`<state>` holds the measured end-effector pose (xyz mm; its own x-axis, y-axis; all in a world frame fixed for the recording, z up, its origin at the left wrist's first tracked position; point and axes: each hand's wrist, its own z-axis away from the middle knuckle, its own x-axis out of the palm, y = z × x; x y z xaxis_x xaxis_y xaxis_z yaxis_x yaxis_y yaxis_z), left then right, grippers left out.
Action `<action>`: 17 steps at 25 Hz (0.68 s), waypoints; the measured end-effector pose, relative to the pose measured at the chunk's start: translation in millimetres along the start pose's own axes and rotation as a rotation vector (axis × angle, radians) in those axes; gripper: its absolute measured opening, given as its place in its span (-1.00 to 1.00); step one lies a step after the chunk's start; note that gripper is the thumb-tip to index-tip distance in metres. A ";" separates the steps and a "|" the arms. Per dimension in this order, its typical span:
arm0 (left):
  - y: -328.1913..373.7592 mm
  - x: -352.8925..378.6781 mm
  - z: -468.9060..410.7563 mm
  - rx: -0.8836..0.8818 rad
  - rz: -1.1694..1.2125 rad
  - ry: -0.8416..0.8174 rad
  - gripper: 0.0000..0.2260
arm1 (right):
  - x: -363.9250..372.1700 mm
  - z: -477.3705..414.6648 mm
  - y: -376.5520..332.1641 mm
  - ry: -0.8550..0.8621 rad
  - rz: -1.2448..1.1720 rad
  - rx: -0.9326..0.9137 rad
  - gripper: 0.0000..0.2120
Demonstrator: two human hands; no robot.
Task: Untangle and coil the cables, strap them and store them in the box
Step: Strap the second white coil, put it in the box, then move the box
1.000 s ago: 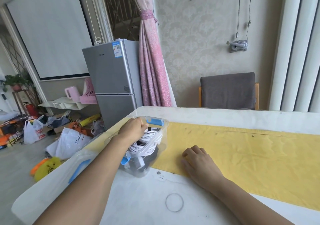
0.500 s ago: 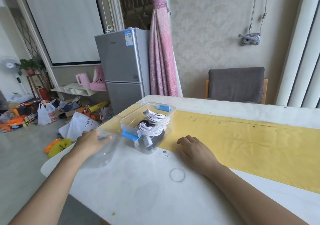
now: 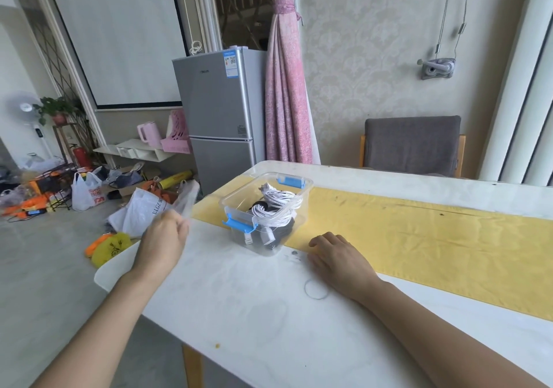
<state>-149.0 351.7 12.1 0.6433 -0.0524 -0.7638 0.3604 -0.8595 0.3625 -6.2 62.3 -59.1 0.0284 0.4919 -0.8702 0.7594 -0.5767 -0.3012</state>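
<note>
Clear plastic box (image 3: 239, 197) with blue latches sits near far left corner of tabletop (image 3: 254, 327), partly on the yellow cloth (image 3: 419, 238). Box uncovered. Inside: coiled white cables (image 3: 278, 205) on top of black ones.

Left hand (image 3: 163, 244) raised over left edge of tabletop, fingers curled round a clear lid (image 3: 187, 199); lid blurred and tilted.

Right hand (image 3: 341, 259) lies palm down on tabletop just beside the box, fingers loosely bent, holding nothing. Thin ring band (image 3: 315, 289) on tabletop by right wrist.
</note>
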 end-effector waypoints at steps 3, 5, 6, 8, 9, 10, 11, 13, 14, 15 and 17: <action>22.7 -35.9 -17.5 0.138 0.142 0.272 -0.87 | 0.5 0.4 0.5 -0.001 -0.001 -0.002 -0.69; 45.1 -50.3 -25.4 0.223 0.220 0.346 -0.89 | 0.7 0.1 0.6 0.000 -0.003 -0.001 -0.69; 55.4 -53.1 -31.0 0.234 0.288 0.356 -0.88 | 0.5 -0.4 0.5 0.001 -0.005 0.002 -0.69; 77.5 -54.7 -42.1 0.172 0.489 0.322 -0.86 | -0.3 -0.6 0.0 -0.003 -0.009 0.012 -0.68; 87.1 -52.6 -48.7 0.100 0.664 0.261 -0.83 | -1.5 -0.1 -0.2 -0.006 -0.015 0.017 -0.67; 95.9 -49.9 -54.3 0.004 0.894 0.184 -0.80 | -2.3 0.2 -0.7 -0.011 -0.030 0.021 -0.67; 103.1 -45.0 -59.6 -0.115 1.127 0.105 -0.76 | -3.2 0.8 -0.8 -0.014 -0.055 0.027 -0.65; 110.3 -30.9 -68.6 -0.361 1.420 -0.025 -0.75 | -4.6 1.3 0.0 -0.017 -0.142 0.059 -0.64; 108.8 -21.5 -72.3 -0.465 1.495 -0.079 -0.77 | -5.3 1.0 0.5 -0.015 -0.201 0.090 -0.63; 106.4 -13.4 -73.5 -0.549 1.547 -0.126 -0.79 | -6.3 0.2 0.7 -0.006 -0.266 0.123 -0.64; 95.4 1.7 -74.8 -0.669 1.547 -0.193 -0.80 | -8.3 -1.9 0.7 0.028 -0.399 0.176 -0.65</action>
<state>-63.0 307.5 85.3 0.5736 -0.6750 0.4640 -0.2462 0.3982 0.8836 -4.6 59.1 -51.3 -0.2248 0.7149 -0.6621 0.5924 -0.4392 -0.6754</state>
